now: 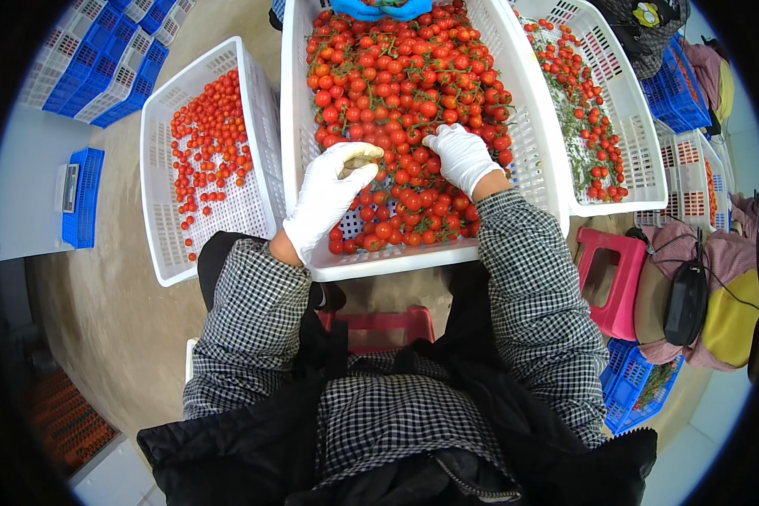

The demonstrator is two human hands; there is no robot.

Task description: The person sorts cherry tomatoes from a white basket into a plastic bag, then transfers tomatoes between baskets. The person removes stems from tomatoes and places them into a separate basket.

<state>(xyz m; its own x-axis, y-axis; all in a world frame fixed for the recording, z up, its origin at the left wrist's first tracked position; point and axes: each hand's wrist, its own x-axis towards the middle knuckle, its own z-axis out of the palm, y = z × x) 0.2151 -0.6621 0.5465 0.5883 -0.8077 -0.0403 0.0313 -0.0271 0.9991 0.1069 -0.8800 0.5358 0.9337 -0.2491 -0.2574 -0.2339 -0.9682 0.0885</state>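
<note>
A white plastic crate (544,145) in front of me holds a deep heap of red cherry tomatoes (379,82), many still on green stems. My left hand (329,196), in a white glove with stained fingertips, is over the heap's near left part. Its fingers are curled, with a gap between thumb and forefinger; nothing shows in that gap. At the middle right of the heap, my white-gloved right hand (462,155) has its fingertips down among the tomatoes and stems. Whether it grips one is hidden. Bits of the perforated crate floor show near my left hand.
Loose tomatoes lie in a white crate (259,158) at left. The right-hand white crate (645,190) holds tomatoes and green stems. A co-worker's blue-gloved hands (382,9) are at the far end. Pink stools (620,284), blue crates (632,373) and another person (727,303) are at right.
</note>
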